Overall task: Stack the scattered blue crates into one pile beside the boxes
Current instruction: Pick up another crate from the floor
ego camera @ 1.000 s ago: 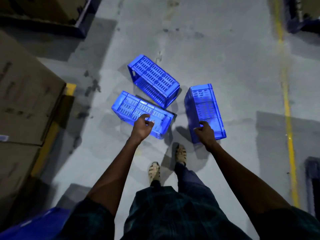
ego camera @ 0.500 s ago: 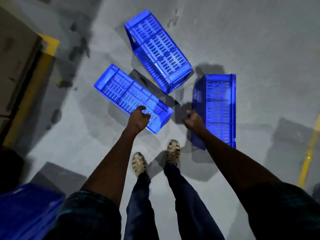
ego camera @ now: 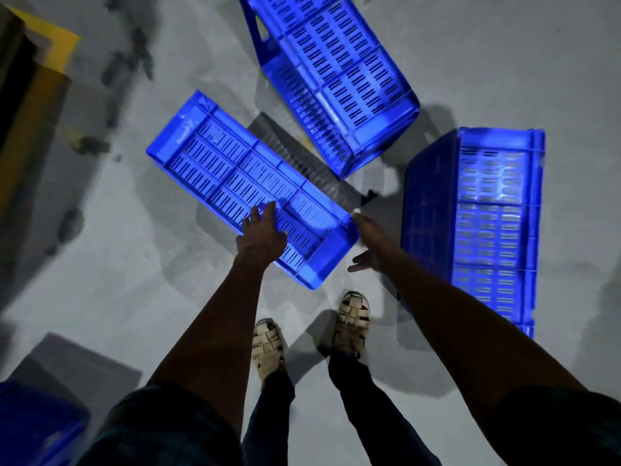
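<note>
Three blue slotted crates lie scattered on the grey floor. The near crate (ego camera: 232,173) lies on its side, slanting from upper left to lower right. My left hand (ego camera: 262,235) rests on its slotted face near the right end, fingers laid flat. Against that crate's right end corner is my right hand (ego camera: 368,242), fingers spread and straight. A second crate (ego camera: 339,72) lies tipped beyond it, reaching past the top edge. The third crate (ego camera: 487,223) lies on its side to the right of my right arm.
A cardboard box (ego camera: 23,105) stands at the left edge over a yellow floor marking (ego camera: 53,42). Part of another blue crate (ego camera: 33,425) shows at the bottom left. My sandalled feet (ego camera: 353,317) stand just below the near crate, on bare floor.
My right hand left the right crate and moved to the near crate's right end. My left hand stayed on the near crate. The view came closer to the crates.
</note>
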